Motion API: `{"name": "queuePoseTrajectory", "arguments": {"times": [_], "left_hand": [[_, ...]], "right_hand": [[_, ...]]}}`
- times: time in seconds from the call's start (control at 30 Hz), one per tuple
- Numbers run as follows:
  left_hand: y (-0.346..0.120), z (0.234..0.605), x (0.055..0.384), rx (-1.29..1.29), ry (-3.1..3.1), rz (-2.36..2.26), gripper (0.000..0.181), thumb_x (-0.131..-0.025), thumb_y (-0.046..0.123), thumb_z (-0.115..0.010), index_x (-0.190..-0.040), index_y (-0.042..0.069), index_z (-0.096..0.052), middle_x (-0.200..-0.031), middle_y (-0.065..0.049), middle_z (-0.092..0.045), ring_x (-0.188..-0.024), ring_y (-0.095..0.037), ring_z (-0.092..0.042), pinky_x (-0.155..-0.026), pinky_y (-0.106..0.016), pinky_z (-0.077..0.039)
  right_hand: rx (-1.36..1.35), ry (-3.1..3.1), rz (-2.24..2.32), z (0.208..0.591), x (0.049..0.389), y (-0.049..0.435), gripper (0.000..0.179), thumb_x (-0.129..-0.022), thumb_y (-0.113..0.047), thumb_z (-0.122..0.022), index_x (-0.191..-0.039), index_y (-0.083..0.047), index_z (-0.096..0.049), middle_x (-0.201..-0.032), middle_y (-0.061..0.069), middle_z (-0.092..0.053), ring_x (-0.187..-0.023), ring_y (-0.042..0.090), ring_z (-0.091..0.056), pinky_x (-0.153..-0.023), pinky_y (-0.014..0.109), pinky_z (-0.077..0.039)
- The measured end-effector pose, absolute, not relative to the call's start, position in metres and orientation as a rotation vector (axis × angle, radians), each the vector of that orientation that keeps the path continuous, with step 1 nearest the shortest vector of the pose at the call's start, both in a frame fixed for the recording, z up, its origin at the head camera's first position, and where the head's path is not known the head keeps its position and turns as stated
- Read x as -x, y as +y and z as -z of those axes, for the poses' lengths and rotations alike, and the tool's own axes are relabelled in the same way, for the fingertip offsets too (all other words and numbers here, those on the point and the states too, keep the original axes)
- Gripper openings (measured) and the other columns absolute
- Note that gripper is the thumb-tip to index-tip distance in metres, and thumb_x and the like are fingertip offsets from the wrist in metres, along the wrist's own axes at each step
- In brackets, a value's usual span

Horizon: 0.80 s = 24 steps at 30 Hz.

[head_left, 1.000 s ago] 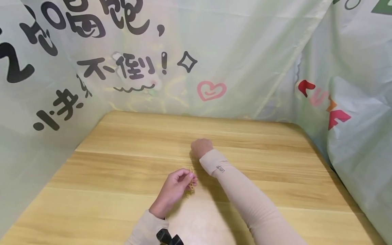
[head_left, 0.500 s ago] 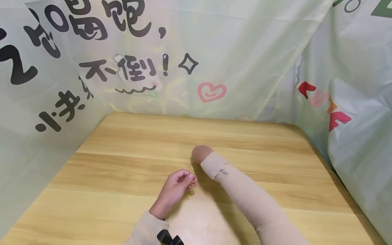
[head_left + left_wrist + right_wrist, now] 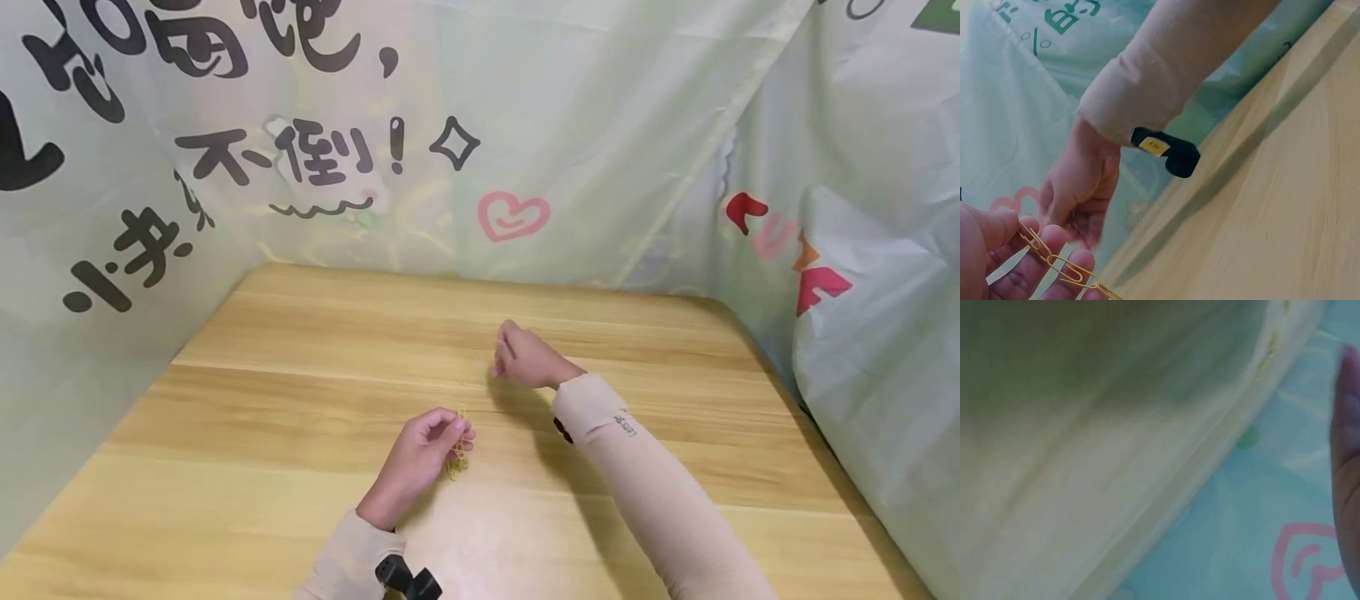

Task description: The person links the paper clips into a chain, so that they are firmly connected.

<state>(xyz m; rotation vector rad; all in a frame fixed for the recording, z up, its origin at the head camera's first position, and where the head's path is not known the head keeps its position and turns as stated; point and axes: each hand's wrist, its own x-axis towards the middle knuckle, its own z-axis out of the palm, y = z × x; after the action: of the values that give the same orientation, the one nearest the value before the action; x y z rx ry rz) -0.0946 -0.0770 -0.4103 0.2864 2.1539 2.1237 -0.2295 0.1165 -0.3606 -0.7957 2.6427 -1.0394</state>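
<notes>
My left hand pinches a chain of yellow paper clips between thumb and fingers. In the left wrist view the linked clips lie across the fingers, and the lower end hangs past them. Farther forward, my right hand is raised above the table with its fingers curled. A small glint between its thumb and fingers looks like a paper clip, mostly hidden. To the left of this hand, loose yellow paper clips lie faintly visible on the wood. Blurred yellow clips also appear in the right wrist view.
The wooden table fills the lower part of the head view. Pale printed curtains hang along its back and both sides. A black camera is strapped to the right wrist.
My right hand has lifted from the loose clips and drawn back to the right, turning so its fingers show. My left hand keeps the chain in nearly the same place.
</notes>
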Motion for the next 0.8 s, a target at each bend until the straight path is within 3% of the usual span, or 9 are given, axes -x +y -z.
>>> {"name": "queuePoseTrajectory", "arguments": {"times": [0.17, 0.3, 0.53, 0.8], "left_hand": [[-0.078, 0.406, 0.096, -0.279, 2.164, -2.129, 0.019, -0.100, 0.013, -0.054, -0.099, -0.003, -0.063, -0.098, -0.020, -0.065, -0.087, -0.024, -0.064, -0.076, -0.036, -0.054], [-0.078, 0.404, 0.095, -0.253, 2.166, -2.132, 0.019, -0.100, 0.013, -0.054, -0.098, -0.003, -0.063, -0.098, -0.020, -0.066, -0.087, -0.023, -0.064, -0.077, -0.038, -0.054], [-0.078, 0.405, 0.094, -0.242, 2.171, -2.138, 0.017, -0.100, 0.011, -0.054, -0.098, -0.003, -0.063, -0.098, -0.020, -0.066, -0.087, -0.023, -0.065, -0.076, -0.036, -0.054], [-0.077, 0.406, 0.092, -0.240, 2.152, -2.141, 0.018, -0.100, 0.013, -0.054, -0.100, -0.003, -0.063, -0.099, -0.019, -0.066, -0.088, -0.023, -0.065, -0.078, -0.034, -0.054]], "right_hand": [[0.624, 2.664, 1.503, 0.357, 0.210, 0.113, 0.012, -0.104, -0.007, -0.043, -0.097, 0.000, -0.049, -0.075, 0.010, -0.058, -0.069, 0.030, -0.064, -0.061, 0.036, -0.054], [0.501, 2.579, 1.740, 0.353, 0.193, 0.112, 0.011, -0.101, -0.007, -0.049, -0.101, 0.000, -0.058, -0.082, 0.012, -0.062, -0.078, 0.027, -0.066, -0.068, 0.044, -0.054], [0.248, 2.443, 2.000, 0.346, 0.174, 0.113, 0.018, -0.101, -0.010, -0.052, -0.112, 0.001, -0.062, -0.095, 0.014, -0.066, -0.076, 0.017, -0.058, -0.065, 0.026, -0.050], [0.101, 2.248, 2.185, 0.346, 0.171, 0.118, 0.021, -0.102, -0.011, -0.050, -0.116, 0.003, -0.056, -0.097, 0.012, -0.061, -0.067, 0.011, -0.051, -0.061, 0.022, -0.044]]}}
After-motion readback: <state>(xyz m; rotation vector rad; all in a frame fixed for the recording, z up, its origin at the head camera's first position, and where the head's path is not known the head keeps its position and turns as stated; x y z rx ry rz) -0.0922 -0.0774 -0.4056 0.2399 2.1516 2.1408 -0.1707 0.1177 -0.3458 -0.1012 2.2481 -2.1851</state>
